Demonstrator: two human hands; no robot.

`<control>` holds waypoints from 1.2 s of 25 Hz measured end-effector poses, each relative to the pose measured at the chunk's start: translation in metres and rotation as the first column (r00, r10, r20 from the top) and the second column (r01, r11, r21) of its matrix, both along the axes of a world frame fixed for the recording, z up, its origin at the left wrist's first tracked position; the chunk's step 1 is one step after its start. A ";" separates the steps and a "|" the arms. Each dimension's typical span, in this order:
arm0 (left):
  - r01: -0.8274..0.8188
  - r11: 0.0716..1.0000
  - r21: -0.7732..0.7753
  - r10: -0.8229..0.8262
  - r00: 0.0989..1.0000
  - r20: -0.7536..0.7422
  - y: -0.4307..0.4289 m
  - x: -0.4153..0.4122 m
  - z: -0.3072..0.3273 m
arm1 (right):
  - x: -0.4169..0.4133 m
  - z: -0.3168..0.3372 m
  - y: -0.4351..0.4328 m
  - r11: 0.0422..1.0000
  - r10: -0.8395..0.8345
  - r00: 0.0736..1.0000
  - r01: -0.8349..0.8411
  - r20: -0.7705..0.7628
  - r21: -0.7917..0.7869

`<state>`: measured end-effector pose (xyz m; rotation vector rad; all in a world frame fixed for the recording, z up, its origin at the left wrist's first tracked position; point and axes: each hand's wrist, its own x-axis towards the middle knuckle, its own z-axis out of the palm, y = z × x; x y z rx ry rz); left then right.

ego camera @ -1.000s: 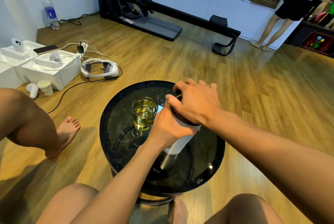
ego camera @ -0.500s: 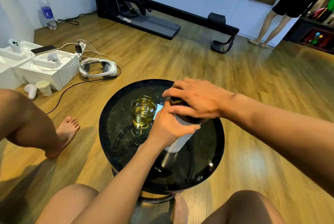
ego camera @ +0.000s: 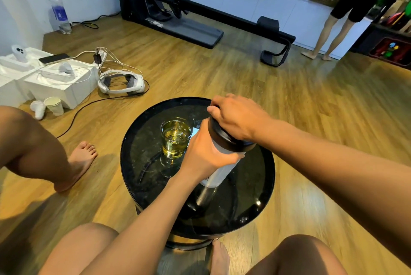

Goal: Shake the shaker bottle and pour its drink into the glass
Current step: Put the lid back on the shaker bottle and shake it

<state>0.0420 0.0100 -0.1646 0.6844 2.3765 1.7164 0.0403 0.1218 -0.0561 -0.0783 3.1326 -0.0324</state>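
A white shaker bottle (ego camera: pixel 216 174) with a black lid (ego camera: pixel 224 139) stands on the round black table (ego camera: pixel 251 197), leaning slightly towards me. My left hand (ego camera: pixel 204 152) wraps around its upper body. My right hand (ego camera: pixel 235 117) lies over the lid, fingers curled around its rim. Just left of the bottle stands a clear glass (ego camera: pixel 175 138) holding yellow drink, filled to well above half. The bottle's mouth is hidden under my right hand.
Another person's bare leg and foot (ego camera: pixel 77 161) rest left of the table. White boxes (ego camera: pixel 55 83), a headset (ego camera: pixel 121 81), a paper cup (ego camera: pixel 54 105) and cables lie on the wooden floor at left. A black exercise machine (ego camera: pixel 189 19) and a standing person (ego camera: pixel 333 30) are farther back.
My right hand has turned on the lid, its fingers swinging from the near side around to the far side. The bottle and glass stay in place; the view has shifted slightly.
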 end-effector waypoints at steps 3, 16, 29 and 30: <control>0.008 1.000 -0.010 -0.009 1.000 -0.024 -0.001 0.002 0.001 | 0.012 0.008 0.003 0.990 0.125 0.992 -0.124 0.011 -0.059; 0.038 0.998 0.046 -0.039 0.999 0.018 -0.004 0.007 0.009 | 0.009 -0.001 -0.014 0.996 -0.081 0.997 0.082 -0.018 0.039; 0.020 0.999 0.025 -0.021 1.000 0.009 -0.002 0.008 0.011 | 0.020 0.006 -0.014 0.995 -0.103 0.994 0.102 0.044 0.012; 0.012 1.000 0.016 -0.013 0.999 0.031 -0.001 0.008 0.011 | 0.016 0.005 -0.015 0.983 -0.181 0.983 0.181 0.033 -0.010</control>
